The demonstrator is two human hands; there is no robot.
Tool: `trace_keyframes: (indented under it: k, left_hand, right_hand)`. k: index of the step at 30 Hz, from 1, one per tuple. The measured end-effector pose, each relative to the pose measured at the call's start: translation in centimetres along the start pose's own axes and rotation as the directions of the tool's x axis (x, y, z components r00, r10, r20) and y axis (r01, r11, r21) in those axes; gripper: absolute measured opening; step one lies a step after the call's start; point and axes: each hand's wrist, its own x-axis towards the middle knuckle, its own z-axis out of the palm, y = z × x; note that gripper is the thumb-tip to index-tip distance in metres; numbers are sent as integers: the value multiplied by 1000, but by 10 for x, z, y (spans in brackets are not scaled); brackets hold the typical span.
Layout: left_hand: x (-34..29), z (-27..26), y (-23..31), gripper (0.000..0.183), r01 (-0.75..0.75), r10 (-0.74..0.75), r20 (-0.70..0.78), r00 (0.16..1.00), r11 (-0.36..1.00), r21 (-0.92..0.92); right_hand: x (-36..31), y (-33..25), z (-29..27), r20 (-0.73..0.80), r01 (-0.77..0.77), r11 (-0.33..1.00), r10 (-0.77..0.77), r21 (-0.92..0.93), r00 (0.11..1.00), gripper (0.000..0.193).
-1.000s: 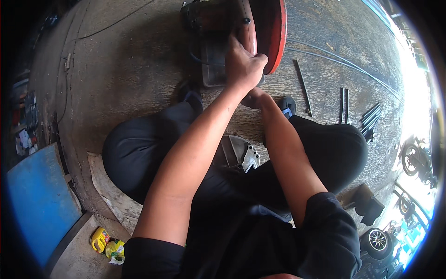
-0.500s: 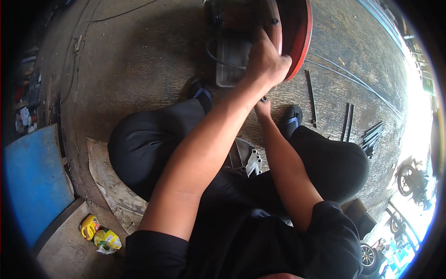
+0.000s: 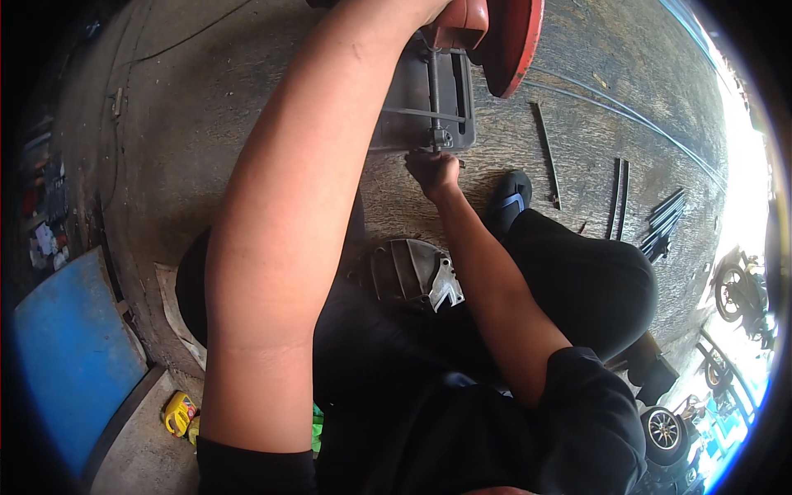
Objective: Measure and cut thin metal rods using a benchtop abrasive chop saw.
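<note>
At the top is a red cut-off saw with a red round guard and a grey metal base. My left hand reaches the upper edge by the saw's red body; its fingers are cut off from view. A screw clamp with a long rod runs along the base. At the near end of that rod, my right hand is closed around the clamp's crank handle. My left forearm covers part of the base.
Between my legs sits a dark ribbed part with a silver metal piece. Black bars and a bundle of short tubes lie right; long rods stretch behind. A blue panel and yellow container are left.
My left hand has gone from the middle of the saw's red body up to the picture's upper edge. My right hand has shifted left to the near end of the clamp, now exposed.
</note>
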Motion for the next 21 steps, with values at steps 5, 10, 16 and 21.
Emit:
trace_keyframes:
  k: [5, 10, 16, 21]
  left_hand:
    - [2, 3, 3, 21, 95, -93, -69, 993, 995, 30]
    - [6, 1, -2, 17, -59, 61, 38, 997, 996, -71]
    - [9, 0, -8, 16, -103, 104, 34, 994, 994, -41]
    - [10, 4, -2, 16, 21, -20, -24, 1000, 999, 28]
  right_hand:
    - [-9, -31, -9, 349, -446, 891, 447, -88, 824, 55]
    - [-28, -19, -1, 350, -393, 920, 371, -10, 860, 69]
    - [-28, 19, 14, -97, 184, 916, -160, 356, 982, 59]
    - [0, 7, 15, -269, 99, 953, -19, 288, 963, 46]
